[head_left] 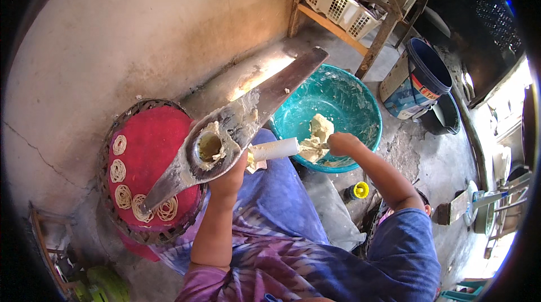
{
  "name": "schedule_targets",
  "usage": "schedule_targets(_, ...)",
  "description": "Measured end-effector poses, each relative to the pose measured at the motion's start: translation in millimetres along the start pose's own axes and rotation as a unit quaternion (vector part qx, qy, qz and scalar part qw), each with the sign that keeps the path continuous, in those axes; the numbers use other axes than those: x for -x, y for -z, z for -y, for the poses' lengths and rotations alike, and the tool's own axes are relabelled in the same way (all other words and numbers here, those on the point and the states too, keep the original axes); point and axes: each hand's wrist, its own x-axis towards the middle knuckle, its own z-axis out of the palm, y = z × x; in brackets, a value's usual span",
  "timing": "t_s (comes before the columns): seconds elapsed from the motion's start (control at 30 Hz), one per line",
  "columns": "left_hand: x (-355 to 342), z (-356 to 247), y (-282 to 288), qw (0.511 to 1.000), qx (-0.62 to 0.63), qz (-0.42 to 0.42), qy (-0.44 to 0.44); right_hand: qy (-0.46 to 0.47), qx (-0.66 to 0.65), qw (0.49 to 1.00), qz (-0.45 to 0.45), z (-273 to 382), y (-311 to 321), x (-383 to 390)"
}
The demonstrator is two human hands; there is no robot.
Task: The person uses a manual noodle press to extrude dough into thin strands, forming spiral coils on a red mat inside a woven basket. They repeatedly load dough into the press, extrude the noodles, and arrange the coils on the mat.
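Observation:
My left hand (230, 181) is closed beneath a long wooden noodle press (282, 89), its fingers mostly hidden by the wood. Pale dough (252, 105) smears the press around its round, cup-like hole. Beside that hand, a white cylinder (276, 149) with dough at its near end points right, over my lap. My right hand (344, 144) is closed on a thin tool (323, 146), whose far end meets a lump of pale dough (321, 127) in a green basin (369, 99). On my left, several coils of thin dough strands (123, 196) lie on a red cloth-covered round basket (152, 150).
A wall (141, 31) rises behind the basket. Beyond the basin stand a wooden rack (332, 29) with a white crate (335, 4) and a paint bucket (414, 79). A dark pail (442, 115) is next to it. A yellow-topped container (359, 190) stands near my right forearm.

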Motion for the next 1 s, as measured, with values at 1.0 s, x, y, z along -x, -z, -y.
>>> schedule_targets(1.0,-88.8,-144.5,122.1,0.858,-0.457,0.215,-0.091,0.332,0.206,0.726,-0.566,162.3,246.7,273.4)
